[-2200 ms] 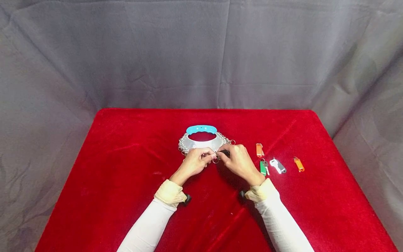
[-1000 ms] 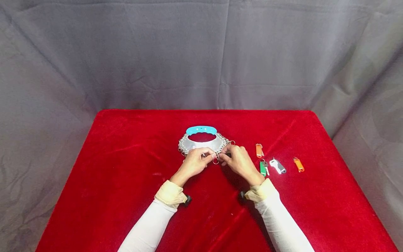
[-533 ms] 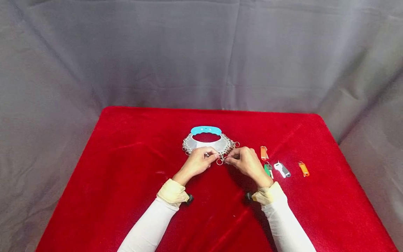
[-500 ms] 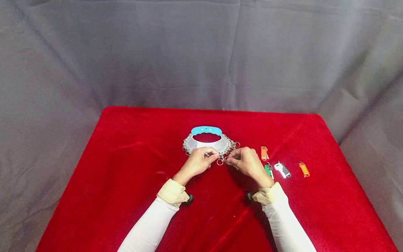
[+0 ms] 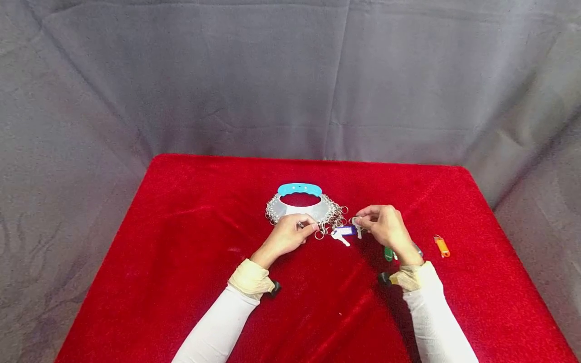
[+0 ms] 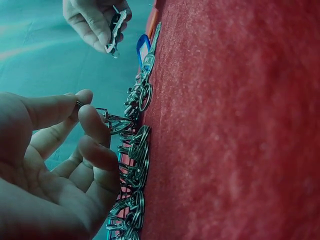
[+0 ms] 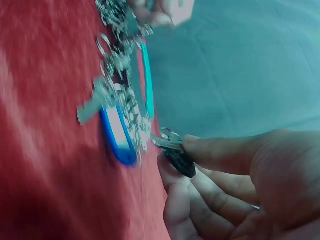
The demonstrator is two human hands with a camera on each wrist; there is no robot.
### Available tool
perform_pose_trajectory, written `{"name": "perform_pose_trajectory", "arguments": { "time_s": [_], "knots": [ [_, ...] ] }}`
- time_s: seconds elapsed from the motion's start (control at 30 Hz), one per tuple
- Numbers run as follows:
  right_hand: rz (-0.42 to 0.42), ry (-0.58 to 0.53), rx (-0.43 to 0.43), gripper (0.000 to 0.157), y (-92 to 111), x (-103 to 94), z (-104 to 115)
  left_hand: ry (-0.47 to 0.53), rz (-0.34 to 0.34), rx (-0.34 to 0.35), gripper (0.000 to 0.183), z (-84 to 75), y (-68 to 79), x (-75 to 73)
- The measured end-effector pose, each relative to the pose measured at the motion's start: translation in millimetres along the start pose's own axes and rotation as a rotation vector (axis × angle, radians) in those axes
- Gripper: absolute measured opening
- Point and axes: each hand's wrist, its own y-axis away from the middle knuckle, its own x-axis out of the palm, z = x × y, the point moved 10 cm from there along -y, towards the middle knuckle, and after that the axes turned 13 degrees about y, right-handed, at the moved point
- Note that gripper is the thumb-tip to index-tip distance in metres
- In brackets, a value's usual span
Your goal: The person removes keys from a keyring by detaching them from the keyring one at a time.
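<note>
A key holder with a pale plate (image 5: 292, 210) and a light-blue handle (image 5: 300, 189) lies on the red cloth, metal rings hanging round its edge. At its front edge my left hand (image 5: 290, 234) pinches a small metal clasp (image 6: 103, 113) among the rings. To the right my right hand (image 5: 386, 229) pinches a key (image 5: 358, 228) with a dark tag (image 7: 181, 162) between thumb and fingers, apart from the left hand. Between the hands, a key with a blue tag (image 5: 347, 230) lies beside the rings; whether it is fastened to one I cannot tell.
An orange key tag (image 5: 442, 247) lies on the cloth (image 5: 476, 282) at the right. A green key tag (image 5: 388, 253) lies below my right hand, and my wrist mostly covers a grey tag (image 5: 418, 249). Grey curtains (image 5: 245, 75) stand behind the table.
My right hand has moved right, away from the rings, and the key in it now shows. The blue-tagged key has come into sight between the hands. My left hand keeps its place.
</note>
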Motion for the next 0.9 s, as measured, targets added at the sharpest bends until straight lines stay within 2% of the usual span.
{"name": "perform_pose_trajectory", "arguments": {
  "time_s": [0.17,0.5,0.73,0.9],
  "knots": [
    [0.014,-0.056,0.078,0.015,-2,-13.7,-29,0.001,0.010,-0.011,0.011,0.6,1.6,-1.8],
    [0.022,0.022,0.132,0.019,-7,-41.3,-81,-0.028,0.038,0.025,0.012,-2.3,0.8,0.2],
    [0.086,0.005,0.174,0.022,-3,-42.8,-113,-0.070,0.064,0.043,0.013,-2.4,0.7,2.4],
    [0.095,0.004,0.191,0.022,-4,-42.3,-125,-0.102,0.080,0.060,0.013,-3.2,1.0,3.5]
  ]
}}
